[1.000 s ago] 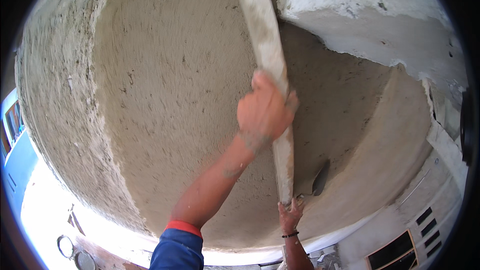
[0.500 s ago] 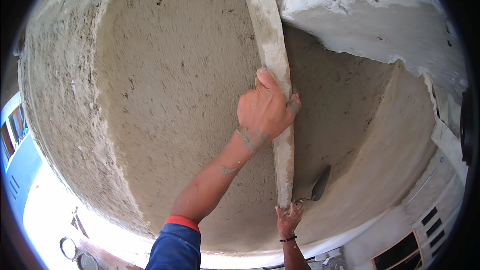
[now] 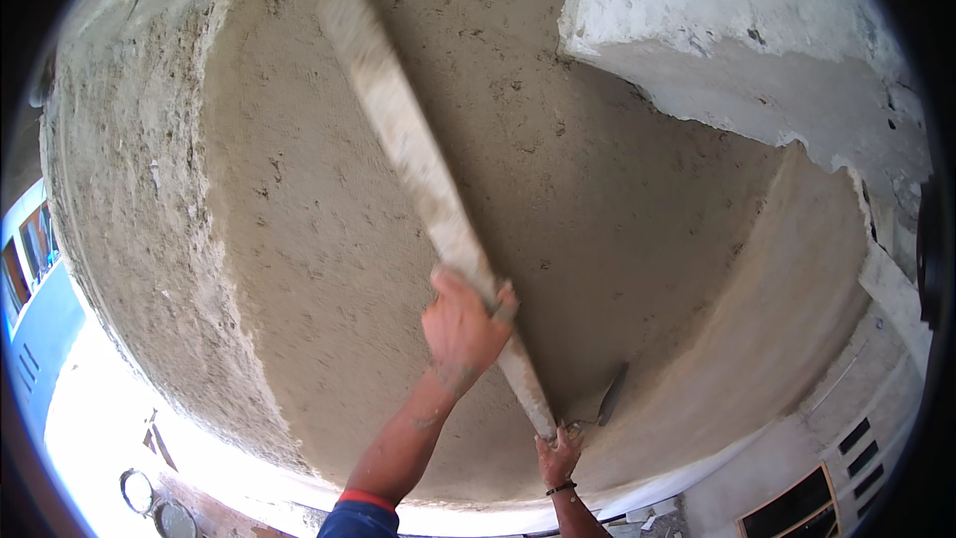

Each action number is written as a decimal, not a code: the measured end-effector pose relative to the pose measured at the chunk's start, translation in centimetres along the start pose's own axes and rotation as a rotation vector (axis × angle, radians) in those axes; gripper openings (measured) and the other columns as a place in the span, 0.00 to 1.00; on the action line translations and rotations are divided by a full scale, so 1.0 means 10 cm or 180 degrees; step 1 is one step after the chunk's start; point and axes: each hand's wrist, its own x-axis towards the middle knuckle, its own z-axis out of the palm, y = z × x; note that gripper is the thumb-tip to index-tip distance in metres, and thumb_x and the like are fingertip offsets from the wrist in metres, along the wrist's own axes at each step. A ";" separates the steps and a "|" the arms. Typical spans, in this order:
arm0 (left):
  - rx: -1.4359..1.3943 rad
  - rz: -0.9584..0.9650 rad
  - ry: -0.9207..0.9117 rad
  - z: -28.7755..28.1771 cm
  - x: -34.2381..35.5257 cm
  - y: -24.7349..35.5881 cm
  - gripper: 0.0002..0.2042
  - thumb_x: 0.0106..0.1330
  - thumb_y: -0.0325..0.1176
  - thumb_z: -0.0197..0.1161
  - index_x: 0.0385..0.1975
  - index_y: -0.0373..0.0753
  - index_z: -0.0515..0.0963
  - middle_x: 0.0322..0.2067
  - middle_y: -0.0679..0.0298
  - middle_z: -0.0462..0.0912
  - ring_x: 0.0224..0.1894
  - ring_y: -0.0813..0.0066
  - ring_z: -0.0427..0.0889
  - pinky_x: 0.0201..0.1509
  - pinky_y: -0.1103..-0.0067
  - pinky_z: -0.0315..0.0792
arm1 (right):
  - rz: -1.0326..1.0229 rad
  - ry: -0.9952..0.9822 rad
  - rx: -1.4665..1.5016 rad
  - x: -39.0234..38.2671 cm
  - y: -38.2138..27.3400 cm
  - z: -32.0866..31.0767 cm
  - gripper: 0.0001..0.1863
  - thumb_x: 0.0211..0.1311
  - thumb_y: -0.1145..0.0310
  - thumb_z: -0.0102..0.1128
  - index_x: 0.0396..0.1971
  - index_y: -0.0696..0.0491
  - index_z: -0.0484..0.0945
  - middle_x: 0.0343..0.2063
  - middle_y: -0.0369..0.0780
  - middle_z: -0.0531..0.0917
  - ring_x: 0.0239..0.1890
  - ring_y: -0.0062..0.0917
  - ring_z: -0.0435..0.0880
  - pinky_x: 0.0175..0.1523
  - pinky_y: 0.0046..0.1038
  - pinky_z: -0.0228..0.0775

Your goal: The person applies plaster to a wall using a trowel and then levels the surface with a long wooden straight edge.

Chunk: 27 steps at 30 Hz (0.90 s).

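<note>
A long, narrow plasterer's straightedge (image 3: 410, 151), smeared with grey mortar, slants across the wet plaster surface (image 3: 319, 229). Its far end leans to the upper left and looks blurred by motion. My left hand (image 3: 463, 327) is closed around it below the middle, and mortar sticks to the wrist. At the near end of the straightedge, my right hand (image 3: 559, 456) grips its tip. A pointing trowel (image 3: 612, 396) juts out to the right from the same hand; its handle is mostly hidden by the fingers.
A pale, rough-edged concrete block or beam (image 3: 717, 50) juts in at the upper right. Smoother plaster (image 3: 737, 369) curves along the right side, and rougher render (image 3: 139, 199) lies at the left. Below are round containers (image 3: 174, 518) and a framed window opening (image 3: 792, 508).
The straightedge has swung from nearly upright to a leftward slant, its far end moving left and down. My left hand has come lower and left with it; my right hand has dropped slightly.
</note>
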 end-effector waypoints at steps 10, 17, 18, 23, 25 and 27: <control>-0.0495 0.0218 0.0522 -0.15 0.25 0.08 0.28 0.59 0.45 0.62 0.39 0.26 0.55 0.17 0.50 0.73 0.19 0.49 0.76 0.21 0.64 0.70 | 0.0682 0.0242 0.0811 0.05 0.02 0.12 0.30 0.49 0.55 0.67 0.50 0.58 0.74 0.48 0.61 0.72 0.56 0.58 0.64 0.64 0.51 0.51; -0.0461 0.0654 0.0885 -0.32 0.83 0.63 0.31 0.59 0.45 0.62 0.42 0.19 0.57 0.15 0.52 0.74 0.16 0.55 0.77 0.18 0.68 0.71 | 0.0209 0.1291 0.0256 0.76 -0.07 -0.38 0.29 0.55 0.57 0.64 0.52 0.59 0.72 0.49 0.56 0.74 0.60 0.55 0.61 0.68 0.54 0.39; -0.0251 0.0656 0.1017 -0.39 0.93 0.67 0.29 0.60 0.48 0.60 0.38 0.23 0.59 0.16 0.52 0.76 0.16 0.57 0.79 0.17 0.70 0.73 | 0.0203 0.1550 0.0457 0.88 -0.14 -0.47 0.28 0.56 0.57 0.63 0.52 0.59 0.72 0.50 0.56 0.74 0.60 0.55 0.61 0.67 0.54 0.38; -0.0222 0.0585 0.1274 -0.74 1.29 0.94 0.31 0.59 0.48 0.60 0.41 0.20 0.58 0.26 0.49 0.79 0.24 0.61 0.82 0.24 0.72 0.76 | 0.0016 0.1536 0.0599 1.32 -0.53 -1.04 0.31 0.55 0.55 0.64 0.53 0.62 0.70 0.56 0.59 0.64 0.57 0.48 0.64 0.60 0.45 0.57; -0.0505 0.0611 0.1080 -0.87 1.40 1.02 0.31 0.59 0.48 0.60 0.42 0.21 0.58 0.30 0.48 0.79 0.26 0.59 0.83 0.27 0.72 0.77 | 0.0180 0.1354 0.0925 1.50 -0.61 -1.23 0.32 0.56 0.55 0.63 0.54 0.61 0.69 0.53 0.55 0.70 0.56 0.46 0.66 0.59 0.44 0.58; -0.0671 0.0557 0.1070 -0.95 1.42 1.05 0.32 0.59 0.47 0.60 0.44 0.20 0.57 0.31 0.48 0.78 0.27 0.57 0.83 0.28 0.72 0.77 | -0.0190 0.1470 0.0624 1.60 -0.64 -1.34 0.29 0.56 0.58 0.64 0.53 0.62 0.70 0.52 0.55 0.72 0.54 0.47 0.69 0.58 0.44 0.60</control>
